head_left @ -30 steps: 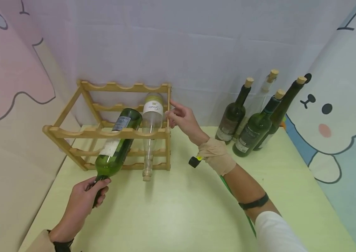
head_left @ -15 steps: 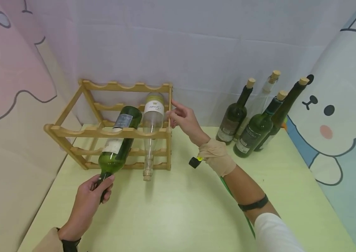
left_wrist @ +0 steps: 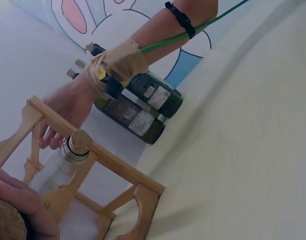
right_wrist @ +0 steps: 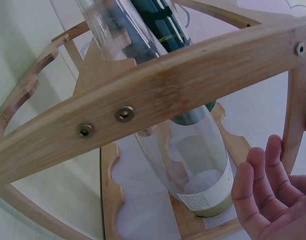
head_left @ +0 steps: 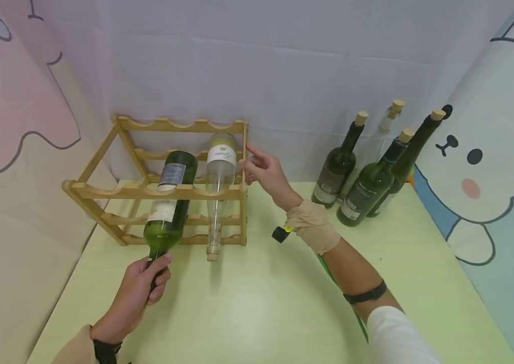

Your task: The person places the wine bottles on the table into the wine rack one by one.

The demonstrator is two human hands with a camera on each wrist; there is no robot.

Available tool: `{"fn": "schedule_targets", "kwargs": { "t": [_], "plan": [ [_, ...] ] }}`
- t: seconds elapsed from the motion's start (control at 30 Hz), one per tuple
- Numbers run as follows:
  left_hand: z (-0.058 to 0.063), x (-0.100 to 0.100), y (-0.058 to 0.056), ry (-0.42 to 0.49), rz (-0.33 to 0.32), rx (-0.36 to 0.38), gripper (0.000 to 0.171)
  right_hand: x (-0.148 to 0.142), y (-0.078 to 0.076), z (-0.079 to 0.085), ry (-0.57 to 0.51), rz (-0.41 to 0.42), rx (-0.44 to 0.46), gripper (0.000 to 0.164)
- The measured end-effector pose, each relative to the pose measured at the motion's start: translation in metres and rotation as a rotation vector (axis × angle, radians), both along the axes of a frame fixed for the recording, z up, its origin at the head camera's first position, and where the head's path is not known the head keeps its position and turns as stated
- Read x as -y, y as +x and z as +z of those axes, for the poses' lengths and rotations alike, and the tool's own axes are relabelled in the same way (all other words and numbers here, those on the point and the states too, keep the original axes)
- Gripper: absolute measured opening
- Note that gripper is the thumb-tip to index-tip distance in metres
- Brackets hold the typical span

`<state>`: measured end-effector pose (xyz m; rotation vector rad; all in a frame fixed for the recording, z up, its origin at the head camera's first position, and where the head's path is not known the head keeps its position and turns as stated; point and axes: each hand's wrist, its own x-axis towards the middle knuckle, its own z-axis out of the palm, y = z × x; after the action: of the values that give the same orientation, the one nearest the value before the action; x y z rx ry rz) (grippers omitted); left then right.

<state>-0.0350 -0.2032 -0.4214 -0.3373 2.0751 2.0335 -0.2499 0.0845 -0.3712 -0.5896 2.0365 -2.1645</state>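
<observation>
My left hand (head_left: pixel 140 288) grips the dark neck of a green wine bottle (head_left: pixel 163 232), whose body lies in the wooden wine rack (head_left: pixel 120 192), base away from me. In the left wrist view, the bottle's cork (left_wrist: pixel 7 220) shows beside the curled fingers. Just right of it in the rack lies a clear glass bottle (head_left: pixel 220 177), its corked neck toward me. My right hand (head_left: pixel 268 174) is at the rack's right side, with the index finger extended against the upright. In the right wrist view, the other fingers (right_wrist: pixel 265 185) are loosely bent and hold nothing.
Several corked bottles stand at the back right, among them a dark bottle (head_left: pixel 329 177) and a green bottle (head_left: pixel 366 192). A printed cloth (head_left: pixel 284 86) hangs behind the pale table (head_left: pixel 247 313). A green cord (head_left: pixel 361 323) runs along my right forearm.
My left hand has moved slightly right, swinging the green wine bottle's neck right while its base has shifted left, so it lies straighter in the rack. My right hand has stayed put.
</observation>
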Motion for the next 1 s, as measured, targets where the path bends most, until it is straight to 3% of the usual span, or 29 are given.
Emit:
{"fn": "schedule_targets", "kwargs": {
  "t": [0.23, 0.7, 1.0],
  "plan": [
    [0.005, -0.001, -0.01, -0.088, 0.02, -0.024, 0.041, 0.002, 0.0, 0.001, -0.003, 0.008, -0.008, 0.065],
    [0.015, -0.007, -0.044, -0.107, 0.001, -0.066, 0.031, 0.0, 0.001, 0.002, -0.006, -0.016, -0.002, 0.064],
    [0.014, -0.009, -0.059, -0.104, 0.047, -0.05, 0.032, 0.002, 0.001, 0.0, -0.016, -0.012, 0.0, 0.064]
  ]
}}
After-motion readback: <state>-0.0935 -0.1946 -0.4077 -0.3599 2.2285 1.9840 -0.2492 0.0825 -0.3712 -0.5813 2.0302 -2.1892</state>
